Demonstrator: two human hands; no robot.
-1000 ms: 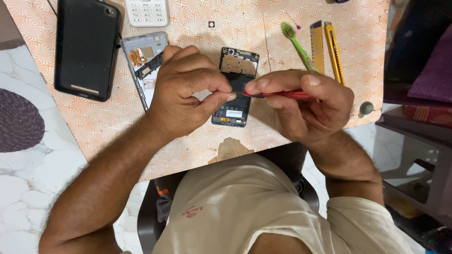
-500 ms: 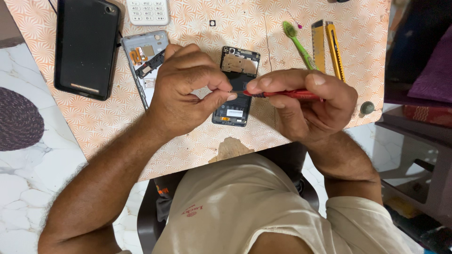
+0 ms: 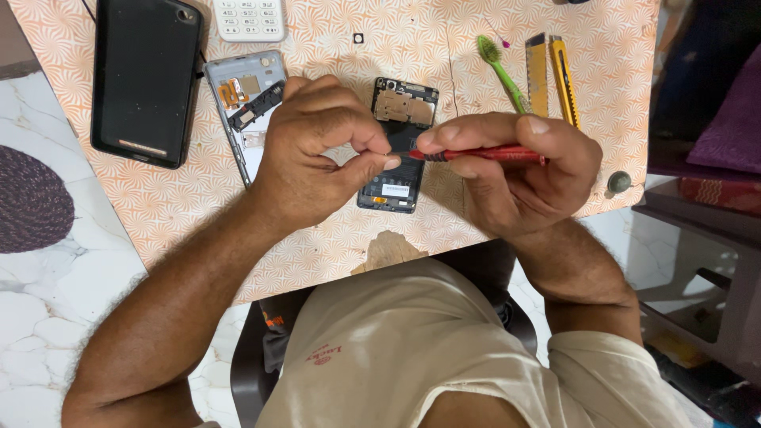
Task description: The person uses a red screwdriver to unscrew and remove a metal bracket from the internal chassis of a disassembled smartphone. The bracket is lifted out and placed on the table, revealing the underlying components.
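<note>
An opened black phone body [image 3: 399, 119] lies face down on the orange patterned table [image 3: 190, 198], its circuit board bare. My right hand [image 3: 515, 170] grips a red screwdriver [image 3: 483, 154], held flat with its tip pointing left over the phone. My left hand [image 3: 317, 158] hovers over the phone's left side, thumb and forefinger pinched together right at the screwdriver's tip. Whether something tiny sits in that pinch cannot be told. Part of the phone is hidden under both hands.
A silver phone frame [image 3: 242, 103] lies left of my left hand, a black phone [image 3: 147, 79] further left, a white keypad [image 3: 250, 17] at the top. A green toothbrush [image 3: 501, 67] and yellow utility knife [image 3: 563, 75] lie to the right. The table edge runs near my body.
Almost nothing has moved. My left thumb and forefinger have closed a little tighter at the screwdriver's tip.
</note>
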